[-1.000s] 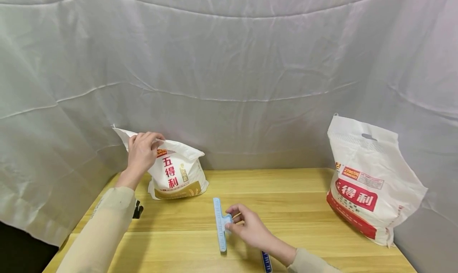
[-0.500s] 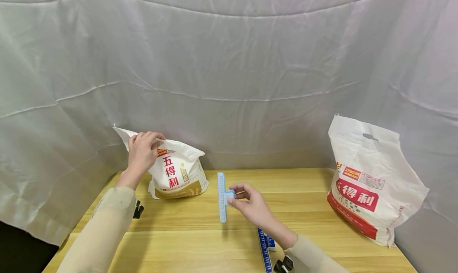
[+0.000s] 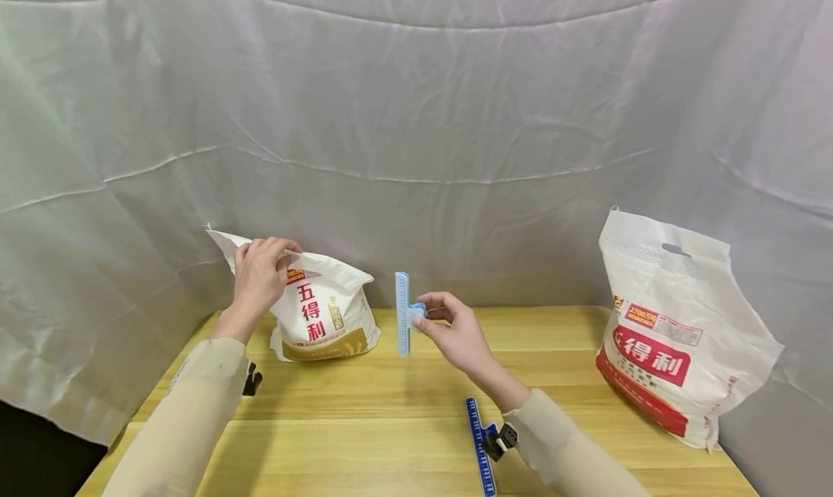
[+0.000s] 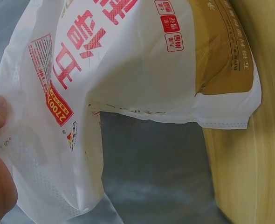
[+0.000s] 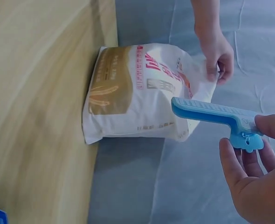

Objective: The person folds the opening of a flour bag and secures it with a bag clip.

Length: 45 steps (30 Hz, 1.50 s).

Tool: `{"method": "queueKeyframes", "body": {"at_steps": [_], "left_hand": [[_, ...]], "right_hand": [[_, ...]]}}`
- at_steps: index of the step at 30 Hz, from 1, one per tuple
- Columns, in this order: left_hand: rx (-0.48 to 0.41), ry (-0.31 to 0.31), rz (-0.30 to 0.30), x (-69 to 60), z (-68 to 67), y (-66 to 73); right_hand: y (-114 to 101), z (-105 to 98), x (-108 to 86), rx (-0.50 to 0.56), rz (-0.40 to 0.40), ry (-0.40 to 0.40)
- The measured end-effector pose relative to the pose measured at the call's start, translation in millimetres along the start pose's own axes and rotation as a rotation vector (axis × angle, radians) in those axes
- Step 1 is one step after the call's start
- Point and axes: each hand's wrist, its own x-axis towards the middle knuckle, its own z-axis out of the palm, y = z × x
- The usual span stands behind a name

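Long, ridged light-blue clip, upright in the right hand

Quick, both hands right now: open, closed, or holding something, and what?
Left hand: holding the top of the gold-banded white bag.
Right hand: holding the light-blue clip.
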Motion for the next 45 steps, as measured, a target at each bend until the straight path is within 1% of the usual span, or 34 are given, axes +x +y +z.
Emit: {"method": "queueKeyframes", "body": {"at_steps": [6,13,16,20,25,35,45], "left_hand": [[-0.008,0.006,0.004,1.2,-0.1,1.8],[-0.003,0.029,0.004,3.0,-1.3,4.4],[-0.007,0.036,-0.001,4.1,-1.3,6.0],[-0.014,0.052,0.014,6.2,-0.2,7.5],[-0.009,0.079,0.033,8.0,0.4,7.9],[0.003,0.067,0.031,11.3,-3.4,11.1],[0.003,0.063,0.036,12.5,-3.9,11.8]], "right_hand": [[-1.8,4.6,18.0,-0.016,-0.029,0.023],[-3.0,9.3,41.3,-0.056,-0.12,0.021],[-5.3,11.1,50.3,-0.076,-0.143,0.024],[-8.0,14.0,60.9,-0.104,-0.172,0.026],[-10.7,18.9,75.0,-0.158,-0.208,0.01],[-18.2,28.1,103.8,-0.231,-0.257,0.0],[-16.9,34.5,128.6,-0.341,-0.247,-0.039]]}}
